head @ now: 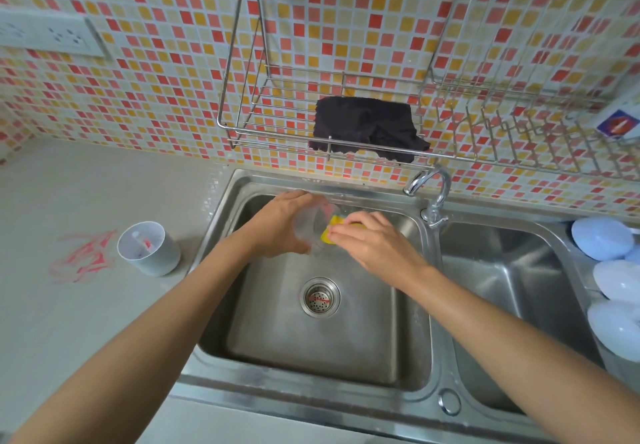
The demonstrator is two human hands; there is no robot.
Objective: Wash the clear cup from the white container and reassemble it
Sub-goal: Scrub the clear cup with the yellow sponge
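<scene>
Sponge [331, 229] pinched in my right hand [372, 239] at the clear cup [309, 227] — my left hand [277, 223] grips it over the sink [408, 305]; white container [149, 247] beside — no readable writing.

Hands [322, 228] sponge [330, 230] clear cup [310, 223]

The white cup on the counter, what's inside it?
Inside the white container a small white piece with a red bit shows near the bottom. Its wall hides the rest. The clear cup is out, held over the sink.
</scene>
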